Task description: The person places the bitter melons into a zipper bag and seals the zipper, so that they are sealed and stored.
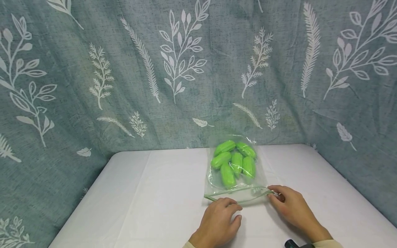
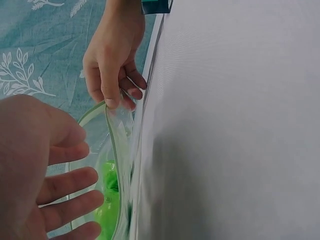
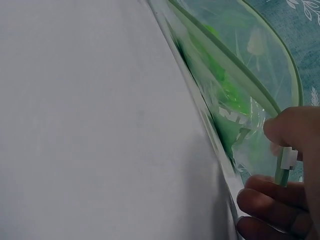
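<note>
A clear slider zip bag (image 1: pixel 212 184) with a green-edged mouth lies on the white table, its mouth parted and facing me. Inside sit several bright green, elongated, rounded pieces (image 1: pixel 228 175); their exact kind is unclear. My right hand (image 1: pixel 289 206) pinches the bag's right corner between thumb and fingers, beside the white slider (image 3: pixel 289 157). At the left part of the mouth is my left hand (image 1: pixel 218 220), fingers spread and loosely bent. In the left wrist view, nothing is held between the left hand's fingers (image 2: pixel 75 185), which overlap the bag's rim.
The white table (image 1: pixel 164 193) runs back to a grey-green curtain (image 1: pixel 223 69) with white leaf prints, which also hangs along both sides. A dark device (image 1: pixel 291 244) sits at my right wrist, by the near edge of the view.
</note>
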